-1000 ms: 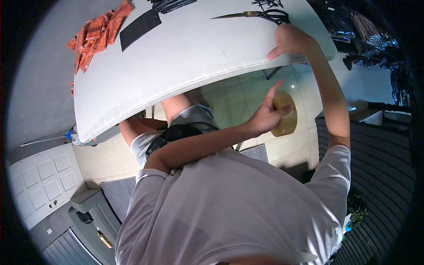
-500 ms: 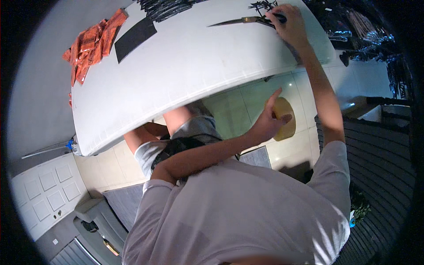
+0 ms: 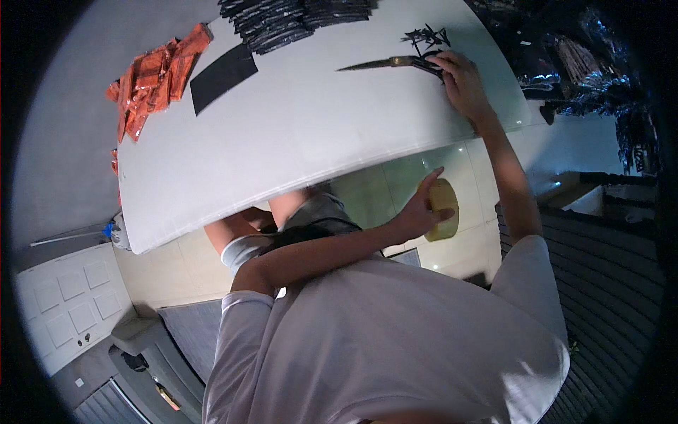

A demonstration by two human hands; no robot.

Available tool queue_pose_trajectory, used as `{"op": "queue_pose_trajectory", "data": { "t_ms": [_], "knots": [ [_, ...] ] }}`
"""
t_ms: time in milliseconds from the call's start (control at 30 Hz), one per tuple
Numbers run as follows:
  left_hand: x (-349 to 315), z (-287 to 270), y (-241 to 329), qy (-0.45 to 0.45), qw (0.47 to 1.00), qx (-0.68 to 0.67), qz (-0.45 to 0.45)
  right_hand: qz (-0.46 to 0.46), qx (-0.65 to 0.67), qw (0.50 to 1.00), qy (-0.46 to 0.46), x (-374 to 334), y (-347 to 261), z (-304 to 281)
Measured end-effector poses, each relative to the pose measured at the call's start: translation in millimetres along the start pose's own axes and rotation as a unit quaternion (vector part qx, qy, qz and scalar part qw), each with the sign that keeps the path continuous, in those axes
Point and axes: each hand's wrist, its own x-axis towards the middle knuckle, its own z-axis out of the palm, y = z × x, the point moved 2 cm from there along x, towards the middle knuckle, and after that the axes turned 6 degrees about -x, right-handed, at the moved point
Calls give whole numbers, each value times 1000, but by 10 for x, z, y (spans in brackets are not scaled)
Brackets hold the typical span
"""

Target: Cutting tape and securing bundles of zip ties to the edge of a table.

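Note:
My left hand (image 3: 418, 212) reaches across my body, below the table's near edge. Its thumb and fingers grip a wide roll of yellowish clear tape (image 3: 444, 212), with the index finger stretched out past it. On the white table (image 3: 296, 116), far right, lies a pair of scissors (image 3: 381, 63), blades pointing left. My right hand (image 3: 462, 85) has its bent fingertips closed at the dark handles, which they partly hide. Just beyond the handles sits a small heap of thin black scraps (image 3: 427, 37).
A black flat sheet (image 3: 223, 79) lies left on the table. Behind it are stacked black plastic packets (image 3: 268, 25); orange packets (image 3: 152, 78) pile up at the left edge. Shiny black material (image 3: 586, 78) stands beyond the right edge. A grey sofa (image 3: 159, 353) is at lower left.
My right hand has drawn back slightly along the scissors' handles; the scissors stay beside the scraps. The left hand still grips the tape roll. The whole view has shifted a little.

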Motion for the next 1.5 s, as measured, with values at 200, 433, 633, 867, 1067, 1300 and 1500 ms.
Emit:
{"op": "queue_pose_trajectory", "data": {
  "t_ms": [200, 433, 633, 867, 1067, 1300, 1500],
  "knots": [
    [-46, -19, -94, 1, 994, -85, 68, -66, -57, 984, -154, 327, 38, -256],
    [-115, -22, -30, -11, 996, -44, 83, 57, 59, 934, -348, 443, 478, -579],
    [-124, 95, 36, 12, 996, -68, 58, -3, 195, 914, -355, -272, 683, -1453],
    [-81, 110, -28, -1, 992, -98, 80, 146, 210, 754, -605, -793, 632, -2106],
    [-110, 31, -19, 28, 995, -44, 86, 126, 228, 737, -624, -765, 621, -1860],
    [-117, 24, -40, -8, 993, -89, 79, 171, 245, 728, -617, -686, 817, -1792],
    [-101, 67, 11, -14, 992, -92, 80, 165, 261, 724, -616, -704, 871, -1626]
  ]
}}
